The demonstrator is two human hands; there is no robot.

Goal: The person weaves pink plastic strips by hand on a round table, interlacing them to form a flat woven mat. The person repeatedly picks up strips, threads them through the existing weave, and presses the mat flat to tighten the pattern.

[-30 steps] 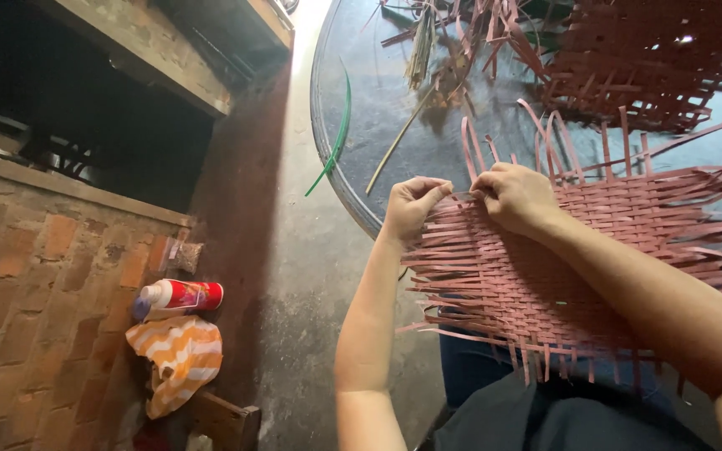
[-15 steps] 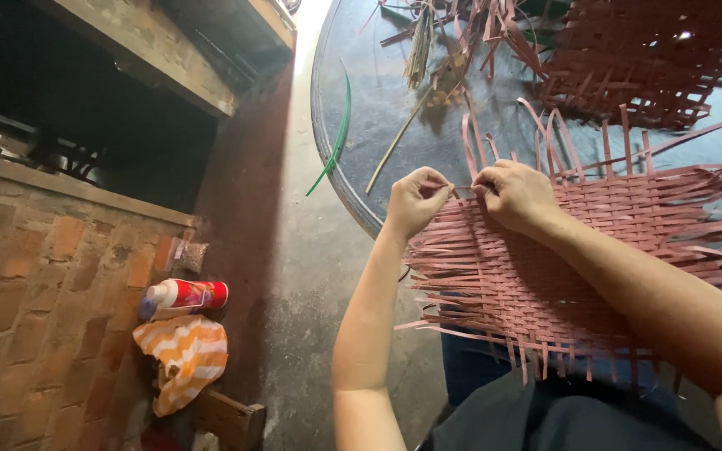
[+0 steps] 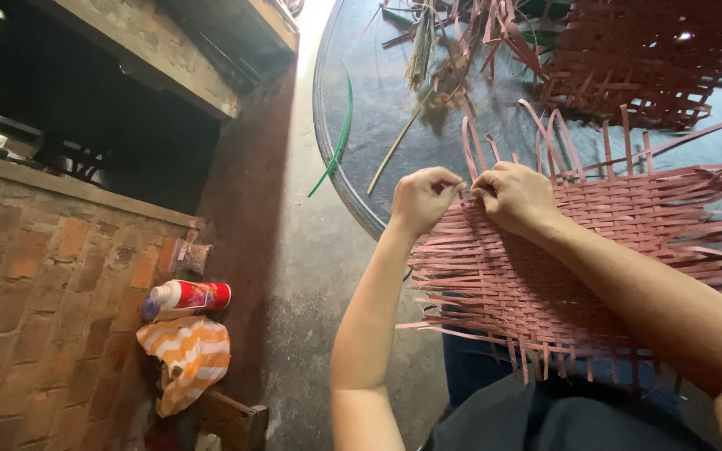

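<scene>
A flat woven mat of reddish-pink strips point(image 3: 595, 250) lies half on a round glass table point(image 3: 378, 125) and half over my lap. My left hand point(image 3: 424, 199) pinches a strip at the mat's far left edge. My right hand point(image 3: 518, 196) sits right beside it, fingers closed on the same edge of the weave. Loose strip ends point(image 3: 545, 138) curl upward just beyond both hands.
A second, darker woven piece point(image 3: 653, 58) and dry stalks point(image 3: 419, 58) lie at the far side of the table. A green strip point(image 3: 340, 138) hangs over its rim. On a brick ledge point(image 3: 60, 276) to the left lie a red-and-white bottle point(image 3: 190, 296) and an orange striped cloth point(image 3: 190, 359).
Both hands have stayed at the mat's far left edge, with only small finger movements. The view has shifted slightly.
</scene>
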